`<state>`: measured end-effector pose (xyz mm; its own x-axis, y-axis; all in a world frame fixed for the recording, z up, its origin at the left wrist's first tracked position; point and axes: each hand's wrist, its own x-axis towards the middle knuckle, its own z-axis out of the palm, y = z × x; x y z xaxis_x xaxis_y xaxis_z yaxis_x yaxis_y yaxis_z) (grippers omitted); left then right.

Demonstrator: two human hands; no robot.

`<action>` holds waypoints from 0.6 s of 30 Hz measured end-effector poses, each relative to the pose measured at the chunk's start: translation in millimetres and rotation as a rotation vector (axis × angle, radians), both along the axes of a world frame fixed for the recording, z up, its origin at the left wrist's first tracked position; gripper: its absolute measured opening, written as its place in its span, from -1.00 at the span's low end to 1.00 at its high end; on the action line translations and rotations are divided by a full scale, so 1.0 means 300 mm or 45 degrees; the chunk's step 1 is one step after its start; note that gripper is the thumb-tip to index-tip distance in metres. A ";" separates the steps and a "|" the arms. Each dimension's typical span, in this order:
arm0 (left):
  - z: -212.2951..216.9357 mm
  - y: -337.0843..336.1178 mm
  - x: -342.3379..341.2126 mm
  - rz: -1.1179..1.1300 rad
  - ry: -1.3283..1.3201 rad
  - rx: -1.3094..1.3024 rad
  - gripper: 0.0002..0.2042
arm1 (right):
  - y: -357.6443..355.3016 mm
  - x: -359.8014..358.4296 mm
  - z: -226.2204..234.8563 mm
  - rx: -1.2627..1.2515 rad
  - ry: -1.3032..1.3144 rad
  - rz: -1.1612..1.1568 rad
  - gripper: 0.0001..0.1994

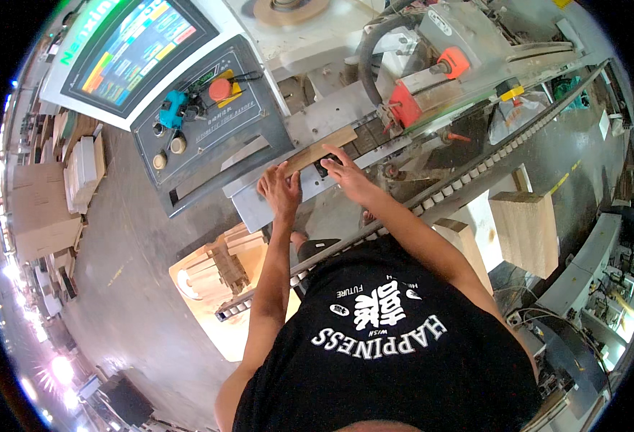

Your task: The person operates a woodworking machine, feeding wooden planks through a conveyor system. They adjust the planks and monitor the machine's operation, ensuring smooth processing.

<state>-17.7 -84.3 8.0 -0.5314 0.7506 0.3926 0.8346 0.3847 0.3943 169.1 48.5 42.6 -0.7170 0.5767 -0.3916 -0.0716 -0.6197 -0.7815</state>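
A narrow, light-brown wooden strip lies along the metal feed bed of a large machine. My left hand is bent over the strip's near-left end, its fingers and thumb closed about it. Farther right, my right hand reaches to the strip's front edge with the fingers stretched out and apart. Below its fingertips sits a small black part of the bed. Beyond the strip's right end runs a dark slatted track, leading toward a red machine block.
A control panel with a red button and a lit screen stands at the upper left. A long roller rail crosses close to my body. Below are wooden strips on a pale board and thick wooden blocks. Cardboard stands far left.
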 end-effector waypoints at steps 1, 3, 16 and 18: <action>-0.001 0.001 -0.004 -0.008 0.019 0.029 -0.54 | -0.007 -0.016 -0.007 0.011 0.059 -0.039 -0.15; -0.015 -0.032 -0.039 -0.077 -0.006 0.042 -0.57 | -0.024 -0.028 -0.027 0.000 0.117 -0.094 -0.15; 0.025 -0.071 -0.139 -0.330 -0.048 -0.107 -0.56 | -0.032 -0.009 -0.022 0.100 0.101 -0.117 -0.22; 0.021 -0.045 -0.122 -0.320 -0.014 -0.137 -0.59 | -0.007 0.010 -0.011 0.137 0.069 -0.141 -0.20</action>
